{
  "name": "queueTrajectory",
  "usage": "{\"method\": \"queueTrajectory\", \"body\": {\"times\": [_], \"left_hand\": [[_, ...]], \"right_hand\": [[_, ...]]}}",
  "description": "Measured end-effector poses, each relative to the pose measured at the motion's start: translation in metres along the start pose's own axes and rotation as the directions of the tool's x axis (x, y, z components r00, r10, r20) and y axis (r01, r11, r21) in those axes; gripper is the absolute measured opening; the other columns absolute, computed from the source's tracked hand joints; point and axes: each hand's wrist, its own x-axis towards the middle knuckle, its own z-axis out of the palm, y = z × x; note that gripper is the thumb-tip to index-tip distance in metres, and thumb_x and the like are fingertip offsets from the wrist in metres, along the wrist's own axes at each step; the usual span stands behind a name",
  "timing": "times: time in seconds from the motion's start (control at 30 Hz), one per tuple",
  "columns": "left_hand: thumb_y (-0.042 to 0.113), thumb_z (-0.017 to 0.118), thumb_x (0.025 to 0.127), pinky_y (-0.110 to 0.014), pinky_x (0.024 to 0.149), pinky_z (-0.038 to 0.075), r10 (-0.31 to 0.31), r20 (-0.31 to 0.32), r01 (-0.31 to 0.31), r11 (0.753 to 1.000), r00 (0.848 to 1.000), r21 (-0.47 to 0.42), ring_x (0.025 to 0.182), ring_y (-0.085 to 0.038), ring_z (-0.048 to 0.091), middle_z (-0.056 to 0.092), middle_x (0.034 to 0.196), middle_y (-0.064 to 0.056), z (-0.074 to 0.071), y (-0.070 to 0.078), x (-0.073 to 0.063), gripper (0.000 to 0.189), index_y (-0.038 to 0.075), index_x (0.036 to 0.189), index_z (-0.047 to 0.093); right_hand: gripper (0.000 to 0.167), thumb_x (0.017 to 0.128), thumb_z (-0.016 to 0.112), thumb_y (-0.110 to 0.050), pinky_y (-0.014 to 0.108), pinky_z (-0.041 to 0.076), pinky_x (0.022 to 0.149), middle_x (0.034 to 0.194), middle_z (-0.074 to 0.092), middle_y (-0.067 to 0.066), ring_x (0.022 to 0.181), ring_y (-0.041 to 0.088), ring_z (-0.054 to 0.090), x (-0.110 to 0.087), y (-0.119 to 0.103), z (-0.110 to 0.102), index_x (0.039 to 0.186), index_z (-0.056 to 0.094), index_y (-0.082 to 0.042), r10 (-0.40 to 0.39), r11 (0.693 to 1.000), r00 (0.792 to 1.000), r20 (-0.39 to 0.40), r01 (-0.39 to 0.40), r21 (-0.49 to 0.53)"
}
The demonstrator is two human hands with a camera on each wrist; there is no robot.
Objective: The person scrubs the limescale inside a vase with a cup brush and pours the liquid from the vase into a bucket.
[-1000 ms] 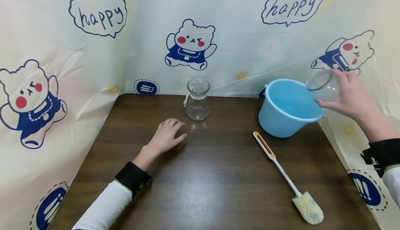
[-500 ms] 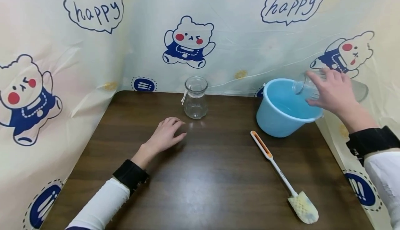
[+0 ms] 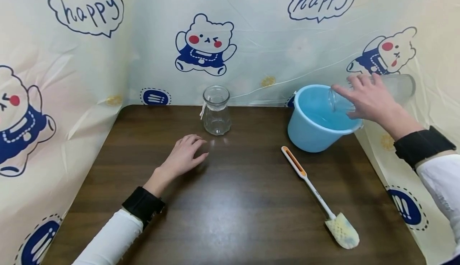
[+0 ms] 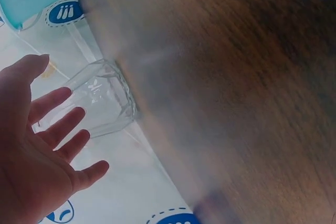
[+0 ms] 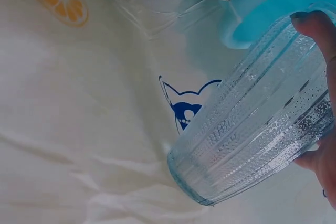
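With fingers curled round it, my right hand (image 3: 370, 99) grips a clear ribbed glass vase (image 5: 252, 124), tipped sideways so its mouth is over the light-blue bucket (image 3: 305, 137). Droplets cling to the vase's wall in the right wrist view. My left hand (image 3: 184, 155) is at the table with relaxed, spread fingers and holds nothing. Just beyond it stands a second glass vase (image 3: 217, 119), upright, with a pale string tied at the neck. In the left wrist view this vase (image 4: 102, 103) appears behind the fingers, apart from them as seen from the head.
A long-handled sponge brush (image 3: 320, 199) lies on the brown wooden table (image 3: 230, 217), right of the middle, its sponge end nearer me. A printed cloth (image 3: 266, 25) hangs behind and at both sides of the table.
My right hand has moved left with the vase and tipped it further, from mouth facing me to mouth over the bucket. The head view has shifted slightly; my left hand stays put.
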Motion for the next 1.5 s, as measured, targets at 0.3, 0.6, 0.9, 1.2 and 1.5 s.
{"method": "queueTrajectory", "body": {"times": [0.3,0.6,0.9,1.2,1.5], "left_hand": [[0.033,0.07,0.1,-0.067,0.111,0.036,-0.018,-0.009,0.018,1.0,1.0,-0.003,0.137,-0.039,0.045,0.058,0.136,-0.016,-0.01,-0.004,0.004,0.044,0.004,0.133,0.067],[0.033,0.071,0.099,-0.068,0.11,0.036,-0.015,-0.019,0.015,1.0,1.0,0.022,0.136,-0.039,0.047,0.059,0.136,-0.016,-0.013,-0.003,0.005,0.044,0.005,0.132,0.067],[0.033,0.071,0.099,-0.068,0.111,0.035,-0.03,-0.034,0.031,0.999,0.999,0.024,0.136,-0.039,0.047,0.059,0.137,-0.016,-0.019,-0.005,0.004,0.044,0.004,0.133,0.067],[0.033,0.069,0.1,-0.067,0.111,0.036,-0.037,-0.056,0.038,0.999,0.998,0.029,0.134,-0.039,0.05,0.061,0.137,-0.014,-0.02,-0.003,0.005,0.041,0.006,0.132,0.068],[0.035,0.07,0.1,-0.068,0.109,0.038,-0.044,-0.077,0.048,0.998,0.996,0.051,0.132,-0.039,0.053,0.063,0.136,-0.014,-0.018,0.0,-0.01,0.043,0.008,0.133,0.067]], "right_hand": [[0.11,0.051,0.105,-0.025,0.077,0.017,0.116,0.144,0.046,0.036,0.133,0.061,0.036,0.015,-0.001,-0.004,0.147,0.052,-0.017,-0.148,0.98,0.987,0.062,0.155,-0.128],[0.106,0.049,0.105,-0.022,0.078,0.021,0.113,0.142,0.048,0.034,0.131,0.06,0.04,0.005,-0.009,0.001,0.143,0.056,-0.018,-0.201,0.97,0.979,0.042,0.205,-0.133],[0.111,0.049,0.106,-0.022,0.078,0.02,0.114,0.143,0.047,0.035,0.133,0.06,0.037,0.002,-0.006,-0.005,0.145,0.052,-0.018,-0.157,0.985,0.987,-0.025,0.154,-0.073],[0.108,0.062,0.1,-0.018,0.077,0.022,0.111,0.151,0.036,0.037,0.136,0.06,0.031,-0.002,-0.016,-0.033,0.153,0.043,-0.018,0.108,0.984,0.984,-0.14,-0.086,0.153],[0.114,0.056,0.097,-0.003,0.073,0.039,0.085,0.143,0.041,0.038,0.127,0.054,0.038,-0.035,-0.058,-0.043,0.156,0.041,-0.007,0.334,0.852,0.894,-0.299,-0.151,0.501]]}}
